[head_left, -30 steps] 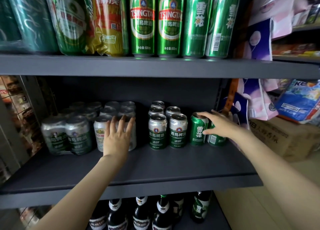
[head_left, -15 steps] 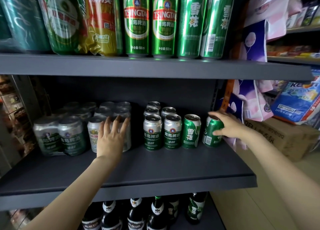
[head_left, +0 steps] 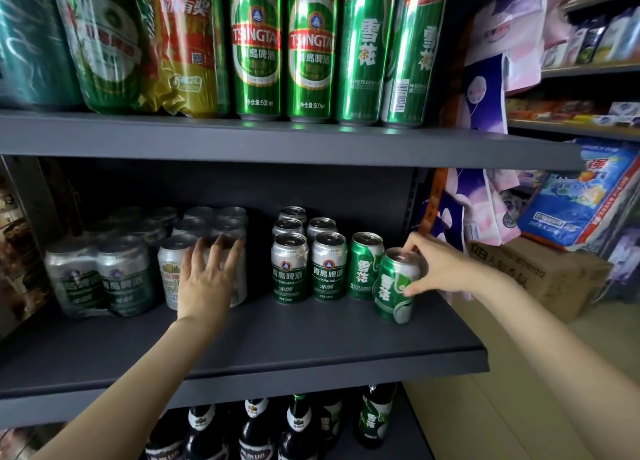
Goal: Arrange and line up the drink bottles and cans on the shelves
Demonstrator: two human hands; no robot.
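Dark shelf [head_left: 311,348] in a shop aisle; right hand [head_left: 440,269] grips a tilted can [head_left: 394,286], left hand [head_left: 207,279] lies spread against a wrapped pack [head_left: 204,231].

Beside the dark shelving, hanging pink-and-purple packets [head_left: 485,88]. Lower right, a brown cardboard box [head_left: 540,276] on the pale floor [head_left: 502,407], with a blue printed bag [head_left: 581,196] leaning above it. Farther right, blurred small packaged goods on side shelves [head_left: 588,68].

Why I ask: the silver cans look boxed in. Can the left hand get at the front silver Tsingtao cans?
Probably yes. The left hand rests on the wrapped pack just beside the silver Tsingtao cans, with bare shelf in front.
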